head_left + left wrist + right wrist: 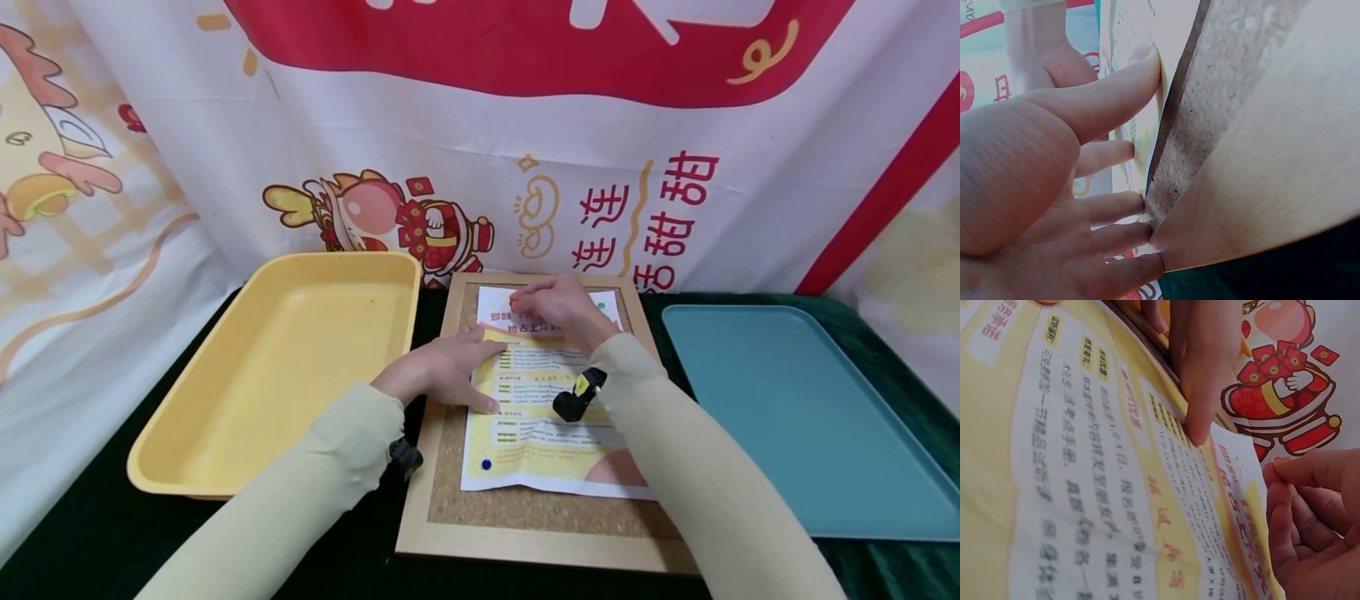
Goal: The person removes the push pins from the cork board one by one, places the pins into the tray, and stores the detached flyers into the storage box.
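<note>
Two hands work a flyer (pixel 536 400) lying on a corkboard (pixel 525 508). Left hand (pixel 442 371), fingers straight, presses its left edge flat; right hand (pixel 558 308), fingers curled, pinches something small at the top edge, what exactly cannot be told. The paper is probably light, limp and easily torn, best held flat near a corner. A blue pin (pixel 486 464) fixes its lower left. Print too small to read; the banner (pixel 645 217) shows "连连" and "甜甜".

Yellow printed flyer (pixel 540 400) lies flat on the corkboard (pixel 480 500).
</note>
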Available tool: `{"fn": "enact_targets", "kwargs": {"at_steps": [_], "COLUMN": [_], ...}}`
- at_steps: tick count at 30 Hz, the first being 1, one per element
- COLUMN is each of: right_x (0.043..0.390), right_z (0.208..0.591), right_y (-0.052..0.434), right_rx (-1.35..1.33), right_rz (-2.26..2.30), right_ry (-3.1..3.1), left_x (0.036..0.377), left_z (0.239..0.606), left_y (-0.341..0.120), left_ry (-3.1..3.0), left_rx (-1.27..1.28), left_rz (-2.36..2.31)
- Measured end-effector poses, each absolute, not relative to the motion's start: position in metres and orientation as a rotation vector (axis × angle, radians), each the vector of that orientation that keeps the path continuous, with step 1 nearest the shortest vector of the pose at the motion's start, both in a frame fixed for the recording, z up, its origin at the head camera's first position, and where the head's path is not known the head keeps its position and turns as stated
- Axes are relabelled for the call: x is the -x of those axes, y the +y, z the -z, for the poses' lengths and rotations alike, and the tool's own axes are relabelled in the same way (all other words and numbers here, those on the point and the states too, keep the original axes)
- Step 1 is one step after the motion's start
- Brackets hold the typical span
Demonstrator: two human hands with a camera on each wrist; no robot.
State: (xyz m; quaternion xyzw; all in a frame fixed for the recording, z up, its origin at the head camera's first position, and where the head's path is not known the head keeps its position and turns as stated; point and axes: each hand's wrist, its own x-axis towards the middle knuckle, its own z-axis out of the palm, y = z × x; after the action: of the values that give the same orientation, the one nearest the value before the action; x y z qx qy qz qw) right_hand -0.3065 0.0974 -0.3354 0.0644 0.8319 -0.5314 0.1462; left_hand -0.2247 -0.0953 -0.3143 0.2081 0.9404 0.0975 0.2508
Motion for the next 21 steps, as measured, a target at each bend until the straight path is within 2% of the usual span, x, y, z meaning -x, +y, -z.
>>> {"fn": "enact_targets", "kwargs": {"at_steps": [21], "right_x": [0.284], "right_z": [0.314], "right_y": [0.134], "right_rx": [-0.097], "right_rz": [1.529], "right_ry": [2.52], "left_x": [0.224], "left_z": [0.315], "left_y": [-0.097], "left_ry": [2.558], "left_rx": [-0.566], "left_rz": [-0.291]}}
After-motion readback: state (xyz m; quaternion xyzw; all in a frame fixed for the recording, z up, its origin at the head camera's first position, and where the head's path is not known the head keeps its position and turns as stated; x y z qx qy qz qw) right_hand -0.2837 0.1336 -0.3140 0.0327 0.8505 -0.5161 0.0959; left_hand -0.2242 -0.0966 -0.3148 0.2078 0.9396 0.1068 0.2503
